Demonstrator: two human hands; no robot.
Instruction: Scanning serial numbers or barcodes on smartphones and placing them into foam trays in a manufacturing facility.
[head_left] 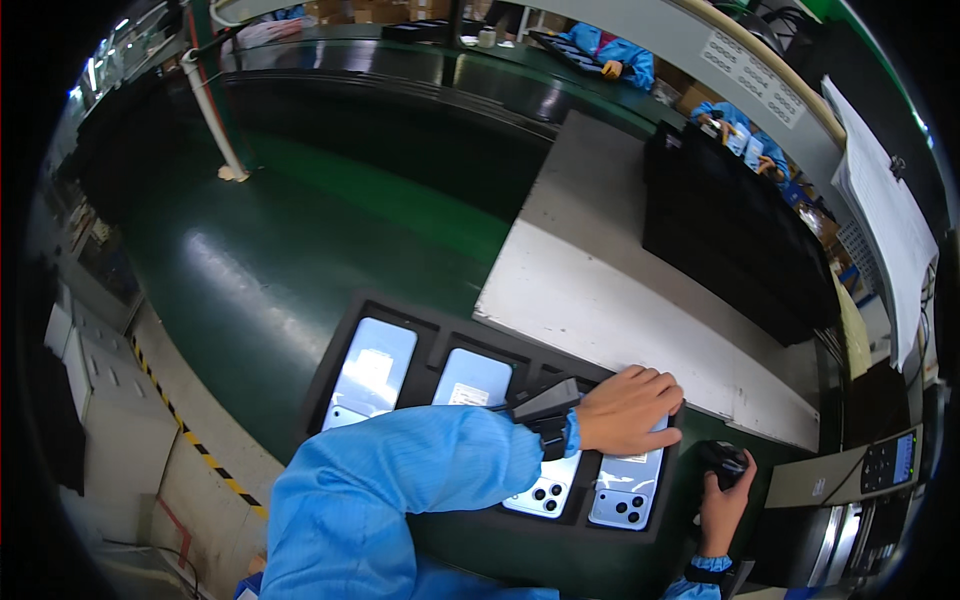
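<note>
A black foam tray (318, 385) lies in front of me with several light-blue smartphones, backs up, in its slots. My left hand (628, 412) reaches across it, fingers bent over the upper end of the rightmost smartphone (625, 492) and thumb lying along it. Beside that, another smartphone (541, 497) is partly covered by my left sleeve. Further left lie a smartphone (373, 365) with a white label and a labelled smartphone (474, 378), its lower part hidden. Right of the tray, my right hand (727, 508) is closed around a black rounded handheld device (722, 458), its exact kind unclear.
A grey-white metal platform (600, 290) borders the tray's far side, with a long black box-like block (745, 245) on it. A device with a lit display (890, 462) stands right of my right hand. Across the green bench (250, 290), people in blue handle items.
</note>
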